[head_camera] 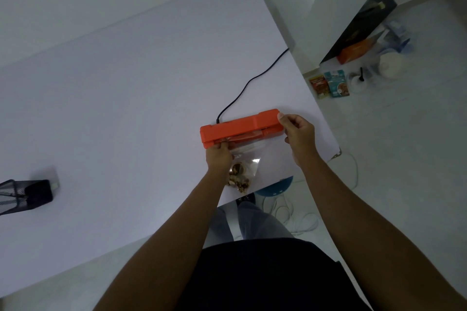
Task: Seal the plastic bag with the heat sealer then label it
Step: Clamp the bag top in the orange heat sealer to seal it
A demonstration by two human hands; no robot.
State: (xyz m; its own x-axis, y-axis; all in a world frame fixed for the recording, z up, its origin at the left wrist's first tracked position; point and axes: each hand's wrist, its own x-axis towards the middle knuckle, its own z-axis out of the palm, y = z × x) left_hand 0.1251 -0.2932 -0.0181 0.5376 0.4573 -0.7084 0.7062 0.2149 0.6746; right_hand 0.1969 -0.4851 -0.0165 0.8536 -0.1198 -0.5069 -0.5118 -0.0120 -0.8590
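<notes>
From the head view, the orange heat sealer (241,127) lies across the white table (126,96) near its right edge, with a black power cord (249,83) running away from its back. The clear plastic bag (246,156) lies in front of it, its open top tucked into the sealer's slot and its brown, nut-like contents gathered at the end nearest you. Your left hand (219,156) pinches the bag's top left corner right at the slot. Your right hand (298,134) is at the sealer's right end, thumb touching the lid's corner and fingers curled below; whether they also hold the bag's right edge I cannot tell.

You appear to be lining up the bag mouth before pressing. Keep the film flat and taut between your two hands, straight along the sealing strip, with no folds. Keep the contents well back from the slot so nothing gets caught in the seam. Then press the lid evenly along its length.

At the table's left sits a black mesh holder (15,195) with a small white slip just beside it. The floor (404,146) to your right carries food packets (329,83), an orange box (356,52), a white container and loose white cable. A blue stool (275,187) shows under the table edge.
</notes>
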